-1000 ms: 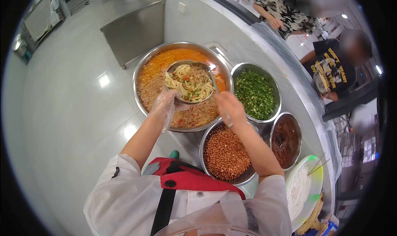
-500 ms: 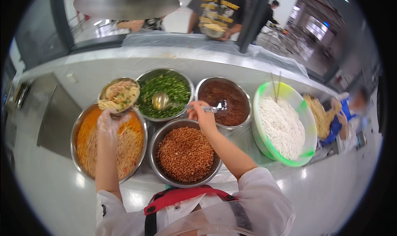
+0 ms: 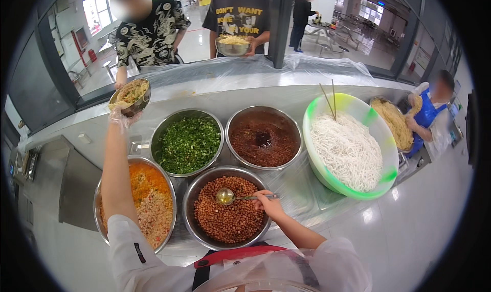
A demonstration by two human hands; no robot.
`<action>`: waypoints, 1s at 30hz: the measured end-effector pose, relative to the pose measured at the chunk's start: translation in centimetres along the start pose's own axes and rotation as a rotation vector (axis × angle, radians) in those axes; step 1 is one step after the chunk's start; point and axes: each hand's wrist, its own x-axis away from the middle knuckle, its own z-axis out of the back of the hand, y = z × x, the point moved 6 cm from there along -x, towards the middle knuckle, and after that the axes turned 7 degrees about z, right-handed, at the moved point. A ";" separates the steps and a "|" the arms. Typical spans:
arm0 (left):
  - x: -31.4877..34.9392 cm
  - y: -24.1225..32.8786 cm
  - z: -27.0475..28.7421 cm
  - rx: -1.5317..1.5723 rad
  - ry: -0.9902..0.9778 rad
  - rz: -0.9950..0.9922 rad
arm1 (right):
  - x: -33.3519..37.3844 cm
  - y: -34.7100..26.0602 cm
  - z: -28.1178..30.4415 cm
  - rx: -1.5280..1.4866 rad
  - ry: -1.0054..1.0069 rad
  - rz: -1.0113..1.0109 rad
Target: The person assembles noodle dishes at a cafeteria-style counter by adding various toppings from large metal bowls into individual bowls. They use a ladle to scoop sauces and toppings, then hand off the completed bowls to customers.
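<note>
My gloved left hand (image 3: 124, 117) is stretched to the far left, gripping a small metal bowl (image 3: 141, 103) of noodles with toppings. A person across the counter has a hand (image 3: 120, 77) at the bowl's far side. In my right hand (image 3: 269, 204) is the handle of a metal ladle (image 3: 225, 196). Its round scoop lies over the peanuts (image 3: 230, 225), low in or just above the large metal basin (image 3: 187, 212); whether it touches them I cannot tell. Beneath my left forearm stands a basin (image 3: 96, 218) with orange shreds and a pale chopped topping.
Behind the peanuts stand a basin of chopped greens (image 3: 188, 141) and one of dark red sauce (image 3: 263, 151). To the right is a green-white tub (image 3: 391, 172) of white noodles with chopsticks. A co-worker (image 3: 429, 110) handles yellow noodles (image 3: 394, 123). A plastic-covered ledge (image 3: 235, 69) runs along the back.
My left hand has carried the noodle bowl away to the ledge, where the person's hand meets it. The ladle has moved from the greens to over the peanuts. My view has tilted up.
</note>
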 end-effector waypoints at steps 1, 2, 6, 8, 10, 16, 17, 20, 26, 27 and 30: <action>0.0 0.2 0.0 -0.021 0.003 -0.002 | 0.2 0.1 0.3 0.006 0.000 -0.010; 0.0 0.5 0.1 -0.043 0.007 -0.004 | 0.3 0.2 0.4 0.013 0.001 -0.020; 0.1 1.5 -0.1 -0.025 0.030 -0.062 | 0.8 0.3 0.3 0.010 -0.018 -0.055; -0.3 3.0 0.2 -0.022 -0.050 -0.106 | 0.8 0.3 -0.1 -0.001 -0.035 -0.051; -1.4 4.6 -0.8 0.047 -0.256 -0.163 | 0.9 0.3 -0.4 -0.016 -0.045 -0.036; -1.3 -7.0 -4.3 -0.199 -0.251 0.111 | 0.2 -2.3 0.2 0.029 -0.047 0.020; -1.0 -9.4 -5.8 -0.249 -0.305 0.142 | -0.1 -3.0 0.6 0.046 -0.039 0.042; 0.4 -15.6 -10.6 -0.225 -0.259 0.270 | -2.3 -4.8 2.9 0.011 0.037 0.106; -1.0 -19.2 -11.8 -0.187 -0.386 0.187 | -11.3 -8.3 6.1 0.036 0.172 0.307; -0.9 -19.4 -11.6 -0.190 -0.385 0.208 | -12.9 -8.6 6.2 0.098 0.185 0.324; -0.8 -20.2 -10.9 -0.233 -0.382 0.213 | -18.4 -7.5 7.1 0.393 0.150 0.486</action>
